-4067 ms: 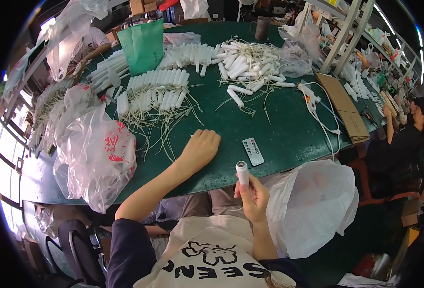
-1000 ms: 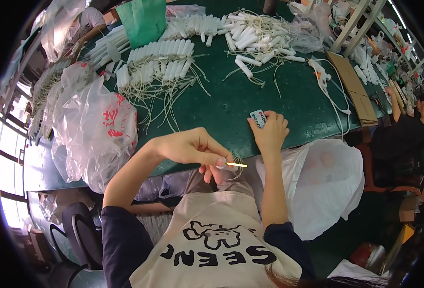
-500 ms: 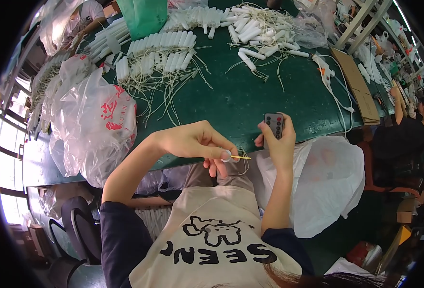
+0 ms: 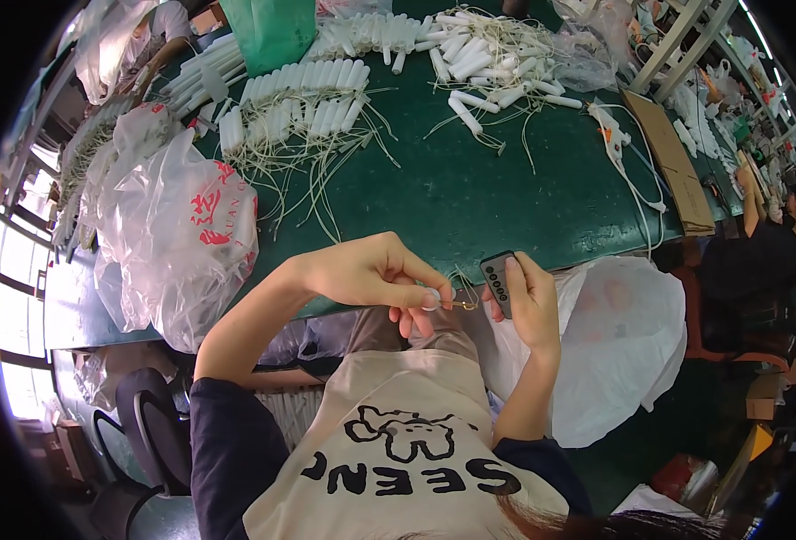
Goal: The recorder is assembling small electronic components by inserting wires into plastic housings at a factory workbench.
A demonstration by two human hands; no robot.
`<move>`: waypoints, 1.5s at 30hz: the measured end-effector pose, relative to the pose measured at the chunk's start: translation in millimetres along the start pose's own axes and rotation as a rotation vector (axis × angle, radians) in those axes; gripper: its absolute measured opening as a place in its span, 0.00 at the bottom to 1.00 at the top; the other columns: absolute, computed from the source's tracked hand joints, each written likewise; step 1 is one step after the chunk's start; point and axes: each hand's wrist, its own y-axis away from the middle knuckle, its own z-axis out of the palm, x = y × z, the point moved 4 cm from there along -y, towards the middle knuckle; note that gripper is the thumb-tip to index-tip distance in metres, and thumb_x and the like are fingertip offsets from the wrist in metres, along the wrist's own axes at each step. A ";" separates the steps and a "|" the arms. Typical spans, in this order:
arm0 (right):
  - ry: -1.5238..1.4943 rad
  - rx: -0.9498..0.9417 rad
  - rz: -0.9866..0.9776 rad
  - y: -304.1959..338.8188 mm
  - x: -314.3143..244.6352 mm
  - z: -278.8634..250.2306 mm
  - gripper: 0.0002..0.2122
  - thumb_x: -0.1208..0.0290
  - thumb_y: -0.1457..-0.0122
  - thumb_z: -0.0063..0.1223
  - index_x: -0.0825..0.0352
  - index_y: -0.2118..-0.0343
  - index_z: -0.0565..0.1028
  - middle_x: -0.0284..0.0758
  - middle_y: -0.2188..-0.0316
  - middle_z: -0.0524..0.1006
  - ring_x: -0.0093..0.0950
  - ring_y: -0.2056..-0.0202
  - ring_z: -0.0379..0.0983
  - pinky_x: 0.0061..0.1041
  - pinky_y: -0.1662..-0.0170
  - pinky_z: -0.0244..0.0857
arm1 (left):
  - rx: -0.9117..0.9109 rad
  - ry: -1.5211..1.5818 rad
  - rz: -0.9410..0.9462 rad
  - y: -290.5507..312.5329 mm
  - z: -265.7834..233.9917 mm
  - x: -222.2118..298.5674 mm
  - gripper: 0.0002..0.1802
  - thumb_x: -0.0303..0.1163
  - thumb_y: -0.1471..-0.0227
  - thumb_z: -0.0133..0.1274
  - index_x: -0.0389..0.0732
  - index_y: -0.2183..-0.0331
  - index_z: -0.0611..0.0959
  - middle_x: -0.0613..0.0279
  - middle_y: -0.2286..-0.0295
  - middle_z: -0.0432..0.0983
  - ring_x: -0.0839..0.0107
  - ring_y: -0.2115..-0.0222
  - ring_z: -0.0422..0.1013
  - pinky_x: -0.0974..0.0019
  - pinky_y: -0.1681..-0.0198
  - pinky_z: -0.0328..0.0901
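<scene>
Over the near edge of the green table (image 4: 443, 202), a small, rounded white piece (image 4: 430, 299) with a thin yellowish strand (image 4: 467, 306), curled at its tip, sits close beside a flat, oblong remote control (image 4: 498, 284). Pale, fine wires (image 4: 460, 280) loop near it. The left hand (image 4: 396, 283) pinches the piece between thumb and fingers, the lower fingers loosely bent; the right hand (image 4: 531, 301) is closed on the remote control. Both hands are near each other but apart. The remote control is tilted, its dark grey face set with round buttons; the white piece is partly hidden by fingertips. Farther out lie rows of smooth white tubes (image 4: 303, 84) with tangled cream cords (image 4: 281, 144), a looser heap of tubes (image 4: 472, 61), a crinkled clear plastic bag (image 4: 168, 261) and a matte white bag (image 4: 619, 360).
</scene>
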 end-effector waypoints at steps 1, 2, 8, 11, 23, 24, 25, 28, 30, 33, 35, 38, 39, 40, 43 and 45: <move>0.028 -0.005 -0.005 0.0 -0.6 0.2 0.16 0.66 0.34 0.34 0.70 0.75 0.68 0.34 0.84 0.72 0.17 0.87 0.63 0.18 0.84 0.58 | 0.000 -0.001 0.000 0.3 1.1 0.9 0.15 0.30 0.42 0.47 0.30 0.57 0.78 0.55 0.73 0.80 0.76 0.74 0.76 0.77 0.72 0.69; 0.027 -0.005 -0.005 -0.2 0.1 0.3 0.16 0.66 0.34 0.34 0.70 0.75 0.68 0.34 0.84 0.72 0.17 0.87 0.63 0.18 0.84 0.58 | 0.002 -0.002 0.003 0.7 2.1 1.9 0.15 0.30 0.43 0.47 0.30 0.57 0.78 0.55 0.73 0.80 0.77 0.74 0.76 0.77 0.71 0.69; 0.056 0.010 -0.050 -1.4 1.1 -4.0 0.16 0.67 0.34 0.34 0.69 0.77 0.67 0.33 0.86 0.71 0.16 0.89 0.62 0.17 0.85 0.55 | -0.005 -0.012 -0.008 1.0 4.3 3.0 0.15 0.31 0.43 0.47 0.30 0.58 0.78 0.55 0.73 0.80 0.77 0.74 0.76 0.77 0.71 0.69; 0.098 0.034 -0.070 -4.6 4.3 -6.6 0.16 0.66 0.34 0.34 0.69 0.77 0.67 0.32 0.86 0.70 0.16 0.89 0.61 0.16 0.85 0.54 | -0.012 -0.013 -0.014 1.6 4.1 3.8 0.15 0.31 0.43 0.47 0.31 0.58 0.78 0.55 0.73 0.80 0.78 0.74 0.76 0.77 0.70 0.69; 0.874 0.452 -0.345 -82.6 25.1 -7.8 0.11 0.66 0.40 0.44 0.69 0.72 0.71 0.42 0.73 0.72 0.42 0.66 0.68 0.40 0.64 0.61 | -0.024 0.016 -0.043 6.9 -0.4 0.7 0.15 0.31 0.42 0.46 0.30 0.57 0.77 0.55 0.71 0.80 0.78 0.73 0.76 0.77 0.70 0.69; 0.875 0.465 -0.352 -87.7 31.9 -9.3 0.11 0.66 0.40 0.44 0.69 0.72 0.71 0.42 0.73 0.72 0.42 0.66 0.68 0.40 0.64 0.61 | -0.019 0.014 -0.042 6.6 -1.0 -0.5 0.15 0.31 0.42 0.46 0.30 0.57 0.77 0.55 0.71 0.80 0.77 0.72 0.76 0.76 0.70 0.69; 0.934 0.499 -0.366 -91.3 38.2 -11.1 0.10 0.66 0.41 0.45 0.68 0.71 0.71 0.41 0.72 0.72 0.41 0.66 0.68 0.39 0.64 0.61 | -0.018 0.029 -0.049 5.9 -2.1 -1.8 0.16 0.32 0.42 0.46 0.31 0.57 0.77 0.56 0.71 0.80 0.77 0.72 0.76 0.76 0.70 0.69; 0.972 0.566 -0.349 -97.3 46.3 -12.4 0.09 0.66 0.43 0.48 0.67 0.68 0.71 0.39 0.71 0.72 0.40 0.64 0.67 0.39 0.61 0.60 | -0.003 0.005 -0.059 8.9 -4.2 -0.3 0.15 0.29 0.42 0.47 0.30 0.57 0.77 0.54 0.70 0.80 0.78 0.73 0.75 0.76 0.70 0.68; 0.978 0.600 -0.354 -94.4 43.3 -10.4 0.08 0.67 0.45 0.51 0.67 0.68 0.71 0.39 0.71 0.70 0.38 0.64 0.66 0.37 0.61 0.58 | 0.000 0.000 -0.055 10.2 -5.0 -1.4 0.15 0.30 0.42 0.46 0.30 0.57 0.77 0.54 0.70 0.80 0.78 0.73 0.75 0.77 0.71 0.68; 0.734 0.589 -0.454 -87.3 27.6 -12.3 0.10 0.65 0.46 0.53 0.67 0.67 0.72 0.39 0.67 0.72 0.38 0.63 0.65 0.34 0.58 0.59 | 0.016 0.008 -0.036 7.5 -10.6 -0.8 0.14 0.30 0.42 0.45 0.31 0.58 0.77 0.53 0.70 0.80 0.77 0.73 0.76 0.77 0.72 0.68; 0.241 0.445 -0.508 -70.3 18.2 -8.3 0.15 0.61 0.47 0.56 0.67 0.63 0.74 0.38 0.61 0.73 0.35 0.59 0.66 0.29 0.55 0.60 | 0.093 0.013 -0.033 6.4 -18.2 1.1 0.14 0.30 0.42 0.45 0.31 0.58 0.77 0.52 0.71 0.80 0.75 0.75 0.76 0.77 0.74 0.67; -0.081 -0.187 -0.550 -40.3 -4.5 17.0 0.24 0.55 0.52 0.61 0.68 0.57 0.73 0.37 0.54 0.72 0.31 0.53 0.68 0.28 0.52 0.61 | 0.120 0.048 -0.014 0.8 -23.2 6.2 0.17 0.33 0.42 0.45 0.32 0.57 0.77 0.56 0.72 0.80 0.76 0.75 0.76 0.78 0.74 0.67; 0.016 -0.258 -0.627 -34.4 -9.1 24.7 0.24 0.59 0.53 0.63 0.68 0.56 0.73 0.37 0.55 0.72 0.30 0.55 0.68 0.29 0.52 0.62 | 0.118 0.043 -0.013 -2.9 -24.5 5.0 0.17 0.33 0.42 0.45 0.32 0.57 0.77 0.56 0.72 0.80 0.76 0.75 0.76 0.78 0.74 0.67; 0.039 -0.288 -0.556 -24.8 -10.6 33.1 0.21 0.67 0.52 0.62 0.68 0.55 0.72 0.37 0.58 0.73 0.30 0.60 0.71 0.27 0.56 0.64 | 0.122 0.062 0.016 -8.5 -26.4 2.5 0.16 0.32 0.42 0.46 0.31 0.57 0.77 0.53 0.72 0.80 0.75 0.75 0.76 0.78 0.75 0.67; 0.155 -0.260 -0.374 -9.0 3.6 41.7 0.16 0.75 0.49 0.58 0.69 0.56 0.72 0.37 0.63 0.75 0.28 0.67 0.72 0.23 0.63 0.66 | 0.113 0.049 0.029 -19.4 -30.7 0.6 0.17 0.32 0.43 0.46 0.31 0.55 0.76 0.52 0.72 0.80 0.75 0.77 0.76 0.78 0.78 0.67; -0.055 -0.051 -0.277 -5.4 9.6 31.1 0.12 0.78 0.46 0.54 0.71 0.58 0.72 0.38 0.69 0.76 0.26 0.73 0.72 0.21 0.69 0.65 | 0.110 0.042 0.030 -26.0 -35.2 3.3 0.18 0.32 0.43 0.46 0.33 0.53 0.75 0.54 0.73 0.80 0.77 0.78 0.75 0.78 0.79 0.66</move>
